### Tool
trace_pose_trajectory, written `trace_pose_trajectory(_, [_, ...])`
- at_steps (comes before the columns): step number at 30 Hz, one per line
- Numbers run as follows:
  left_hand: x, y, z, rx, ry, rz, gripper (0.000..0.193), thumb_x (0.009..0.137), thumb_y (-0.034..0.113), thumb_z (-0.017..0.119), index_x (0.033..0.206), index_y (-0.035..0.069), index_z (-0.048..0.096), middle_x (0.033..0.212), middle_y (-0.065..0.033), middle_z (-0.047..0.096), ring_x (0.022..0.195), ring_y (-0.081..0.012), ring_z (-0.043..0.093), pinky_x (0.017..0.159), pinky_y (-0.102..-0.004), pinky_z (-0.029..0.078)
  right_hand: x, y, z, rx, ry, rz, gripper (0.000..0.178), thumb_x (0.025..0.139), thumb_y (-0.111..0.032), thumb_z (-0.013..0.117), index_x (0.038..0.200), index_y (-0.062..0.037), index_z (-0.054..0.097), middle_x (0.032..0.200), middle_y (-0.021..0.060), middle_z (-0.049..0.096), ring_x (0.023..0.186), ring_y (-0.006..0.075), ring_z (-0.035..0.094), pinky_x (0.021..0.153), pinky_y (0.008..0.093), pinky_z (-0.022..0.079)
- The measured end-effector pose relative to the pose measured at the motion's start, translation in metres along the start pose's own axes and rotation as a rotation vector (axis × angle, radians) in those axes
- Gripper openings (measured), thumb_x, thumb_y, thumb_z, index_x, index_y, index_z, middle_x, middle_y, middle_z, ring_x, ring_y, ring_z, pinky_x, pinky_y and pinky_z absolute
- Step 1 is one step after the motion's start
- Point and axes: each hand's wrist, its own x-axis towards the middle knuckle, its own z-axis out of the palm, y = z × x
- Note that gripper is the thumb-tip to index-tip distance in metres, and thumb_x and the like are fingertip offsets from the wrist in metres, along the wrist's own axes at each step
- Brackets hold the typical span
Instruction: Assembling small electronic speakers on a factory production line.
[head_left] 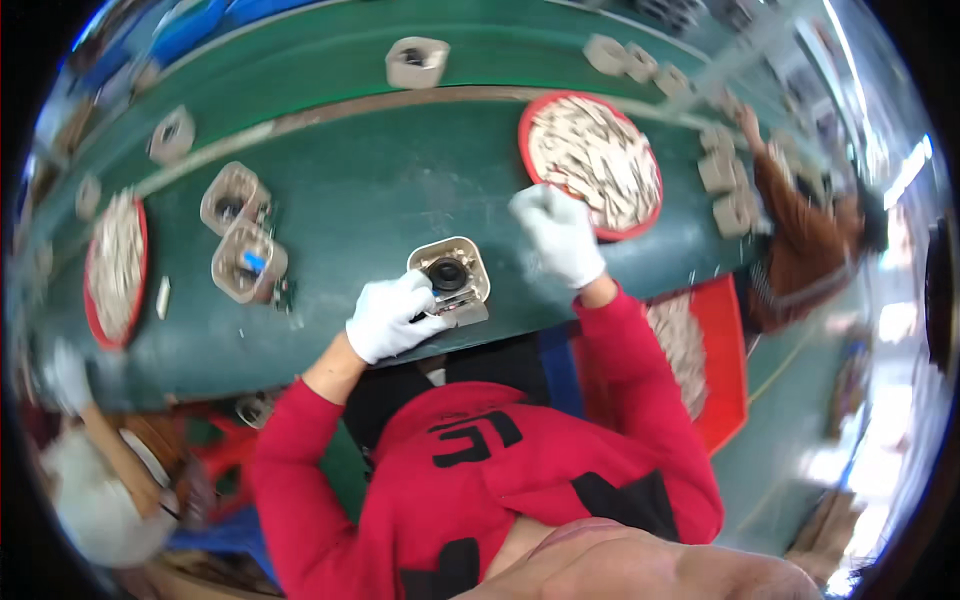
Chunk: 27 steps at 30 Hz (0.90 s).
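Observation:
A cream square plastic housing (480, 262) with a black round part (446, 273) inside lies on the green bench in front of me. My left hand (392, 318), in a white glove, grips the near left side of this housing with bent fingers. My right hand (562, 236), also gloved, hovers by the near left edge of a round red tray (527, 142) heaped with thin whitish strips (600, 160). Its fingers are curled together; whatever they may hold is too small to make out.
Two more cream housings (222, 270) stand left, beside another red tray (146, 250) of strips. Another housing (430, 47) sits on the far belt. A red bin (725, 340) stands by my right arm. People work at the left and the right (810, 220).

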Motion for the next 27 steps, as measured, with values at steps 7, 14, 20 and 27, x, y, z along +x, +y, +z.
trace_pose_trajectory(7, [0.008,0.003,0.011,0.014,-0.089,0.002,0.03,0.081,0.039,0.073,0.076,0.012,0.059,0.082,-0.0077,0.057,0.064,-0.0301,0.061,0.053,-0.0405,0.05,0.058,0.105,-0.093,-0.834,0.204,-0.193,0.022,0.082,-0.021,0.063,0.093,-0.0032,0.069,0.087,0.0216,0.067,0.083,0.0403,0.064,0.077,0.0492,0.051])
trace_pose_trajectory(14, [0.015,0.001,0.011,-0.045,-0.044,0.016,0.029,0.08,0.037,0.076,0.075,0.014,0.06,0.078,-0.007,0.057,0.064,-0.0288,0.062,0.054,-0.0397,0.05,0.092,0.125,-0.099,-1.197,0.143,-0.097,0.017,0.08,-0.018,0.063,0.082,-0.0031,0.071,0.089,0.0208,0.069,0.086,0.0399,0.065,0.082,0.0476,0.052])
trace_pose_trajectory(20, [0.013,-0.009,0.025,-0.024,-0.098,0.031,0.027,0.081,0.036,0.075,0.085,0.013,0.063,0.083,-0.0073,0.058,0.065,-0.03,0.062,0.054,-0.0409,0.05,0.068,0.184,-0.144,-0.961,0.335,-0.114,0.032,0.086,-0.005,0.062,0.118,-0.002,0.065,0.116,0.0173,0.066,0.113,0.0316,0.059,0.101,0.0395,0.044])
trace_pose_trajectory(27, [0.008,0.006,0.017,-0.152,0.01,-0.004,0.029,0.079,0.037,0.076,0.088,0.013,0.063,0.09,-0.0076,0.059,0.067,-0.0304,0.062,0.057,-0.0419,0.05,0.026,0.022,-0.08,0.133,-0.155,0.288,0.031,0.095,-0.017,0.058,0.118,0.003,0.062,0.1,0.0083,0.067,0.066,0.0092,0.058,0.05,0.0238,0.044])
